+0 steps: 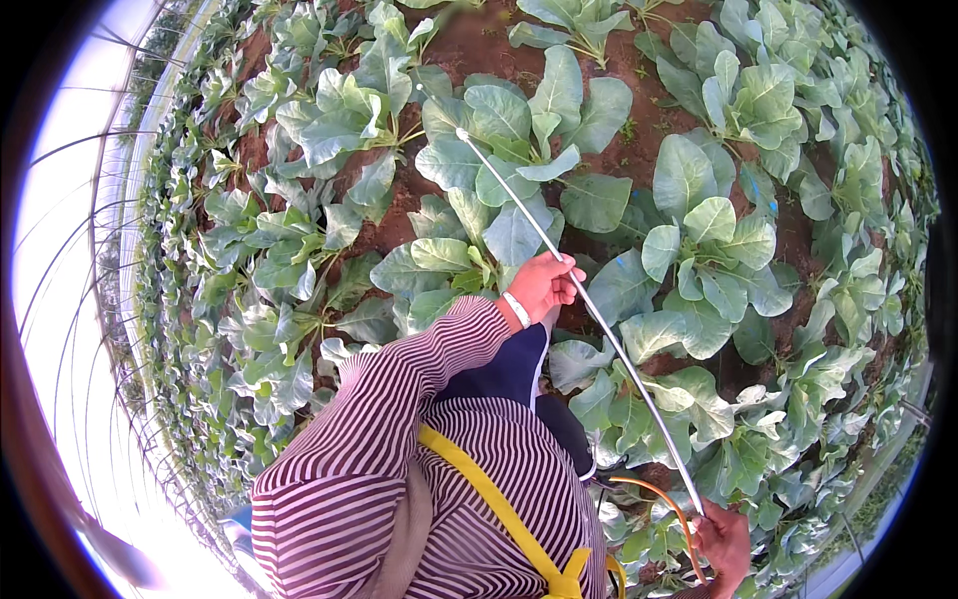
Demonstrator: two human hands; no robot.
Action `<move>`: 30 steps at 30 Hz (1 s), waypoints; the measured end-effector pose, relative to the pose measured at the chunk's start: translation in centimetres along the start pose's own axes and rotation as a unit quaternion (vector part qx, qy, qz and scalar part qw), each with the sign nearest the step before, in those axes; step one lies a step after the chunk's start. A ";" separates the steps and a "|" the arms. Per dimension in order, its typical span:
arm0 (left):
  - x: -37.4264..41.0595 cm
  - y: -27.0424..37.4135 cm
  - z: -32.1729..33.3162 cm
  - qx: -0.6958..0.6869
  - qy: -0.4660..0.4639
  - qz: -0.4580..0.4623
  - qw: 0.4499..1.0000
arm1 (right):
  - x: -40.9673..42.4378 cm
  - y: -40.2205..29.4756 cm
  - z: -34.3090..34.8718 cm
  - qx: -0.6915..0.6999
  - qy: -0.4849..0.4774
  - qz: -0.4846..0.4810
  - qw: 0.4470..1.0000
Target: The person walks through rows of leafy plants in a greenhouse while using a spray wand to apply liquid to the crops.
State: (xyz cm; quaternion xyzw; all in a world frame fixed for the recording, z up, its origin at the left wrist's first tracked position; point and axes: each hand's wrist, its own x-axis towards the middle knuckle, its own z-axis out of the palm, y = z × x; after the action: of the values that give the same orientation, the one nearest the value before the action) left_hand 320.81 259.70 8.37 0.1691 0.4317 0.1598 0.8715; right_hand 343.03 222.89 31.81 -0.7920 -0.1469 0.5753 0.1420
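Note:
A long metal spray lance [625, 353] runs slantwise across the view. My left hand [540, 287] pinches it partway along, thumb and fingers around the tube, with a pale band at the wrist. At the lower right, my right hand [723, 540] grips the near end of the lance; any handle inside the fist is hidden. The white nozzle [462, 135] at the far end lies over the broad leaves of a cabbage-like plant [503, 112]. From beside my right hand an orange hose [666, 498] curves back towards my body.
Leafy plants [711, 247] stand in rows on all sides, with reddish-brown soil [479, 45] between them. Curved hoops [93, 217] of a greenhouse-like frame rise at the left. A yellow strap [486, 494] crosses my striped top.

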 end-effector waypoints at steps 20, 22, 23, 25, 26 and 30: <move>13.5 10.1 -15.8 -0.070 0.312 -0.009 0.948 | 18.7 -23.9 2.4 -0.330 -0.052 -0.237 0.912; 13.5 10.4 -15.6 -0.076 0.319 0.031 0.944 | 17.7 -25.5 2.9 -0.380 -0.008 -0.228 0.896; 13.5 10.8 -15.6 -0.067 0.319 0.033 0.945 | 17.4 -26.2 3.1 -0.403 0.013 -0.224 0.887; 13.3 11.7 -16.1 -0.045 0.318 0.035 0.946 | 17.2 -26.7 3.6 -0.415 0.016 -0.249 0.875; 13.3 11.8 -16.3 -0.030 0.358 0.032 0.933 | 17.4 -26.6 4.1 -0.413 0.018 -0.259 0.873; 12.8 12.6 -17.0 -0.030 0.393 0.025 0.919 | 17.8 -25.1 5.4 -0.394 0.028 -0.302 0.868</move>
State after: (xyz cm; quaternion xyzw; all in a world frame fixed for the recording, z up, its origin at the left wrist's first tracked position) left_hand 312.85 279.02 -4.78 0.0769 0.7301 0.2485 0.6318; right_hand 341.37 253.24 24.63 -0.7148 -0.5894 0.3762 -0.0110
